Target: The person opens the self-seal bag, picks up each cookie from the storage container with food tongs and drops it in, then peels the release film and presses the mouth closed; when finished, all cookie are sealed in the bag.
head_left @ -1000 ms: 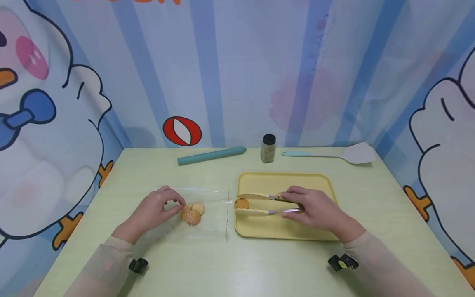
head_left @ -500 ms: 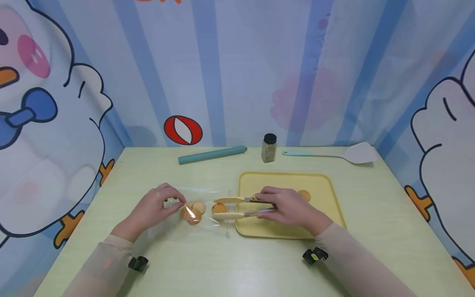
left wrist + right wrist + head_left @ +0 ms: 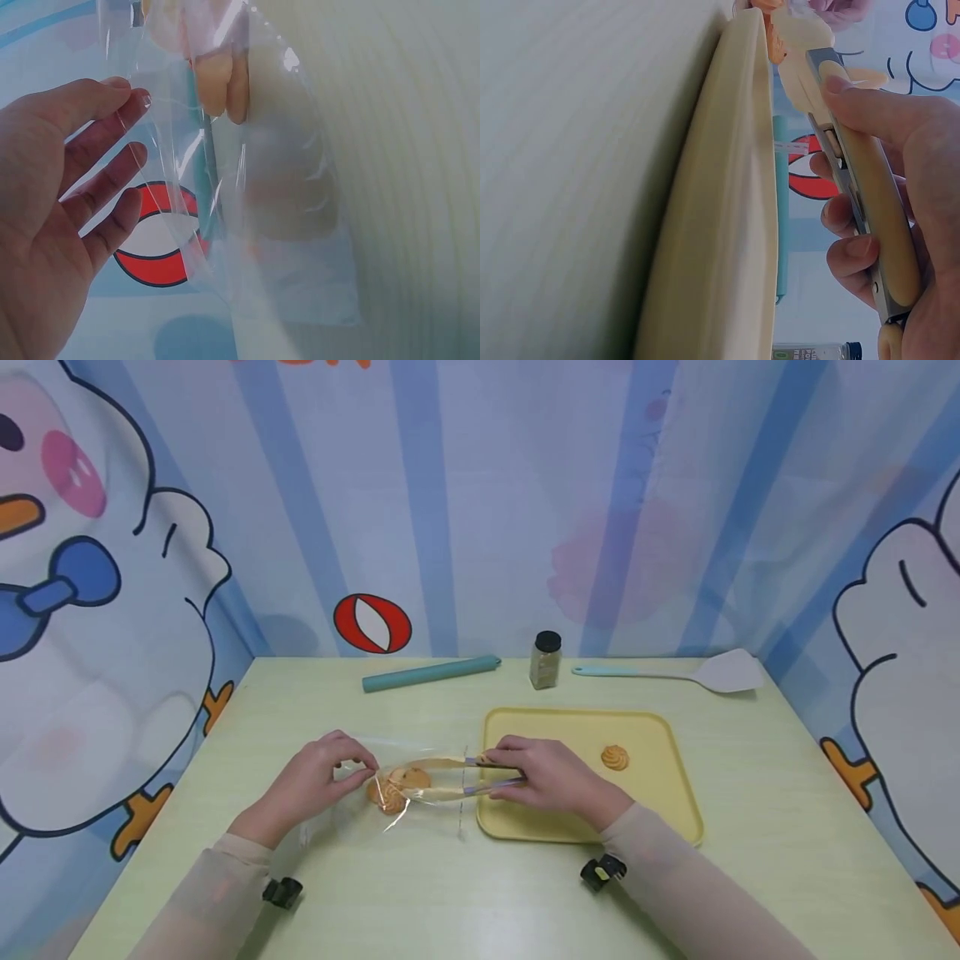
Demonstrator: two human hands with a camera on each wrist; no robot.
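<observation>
A clear plastic bag (image 3: 442, 820) lies on the table with several cookies (image 3: 391, 797) inside. My left hand (image 3: 322, 779) pinches the bag's upper film between thumb and forefinger, lifting it above the cookies; the same film (image 3: 285, 195) shows in the left wrist view. My right hand (image 3: 551, 781) grips a pair of tongs (image 3: 870, 195) with cream tips and metal-and-cream handles. The tong tips reach through the bag's mouth to the cookies, with a round cookie (image 3: 417, 777) between them. One swirled cookie (image 3: 615, 757) lies on the yellow tray (image 3: 588, 829) under and beyond my right hand.
Along the table's back edge lie a teal rolling pin (image 3: 431, 673), a small jar with a black lid (image 3: 545, 660) and a spatula (image 3: 675, 672). A printed curtain (image 3: 495, 510) hangs behind the table.
My right hand has moved left with the tongs, carrying a cookie from the tray's left edge into the bag beside the others. My left hand has stayed in place, holding the film.
</observation>
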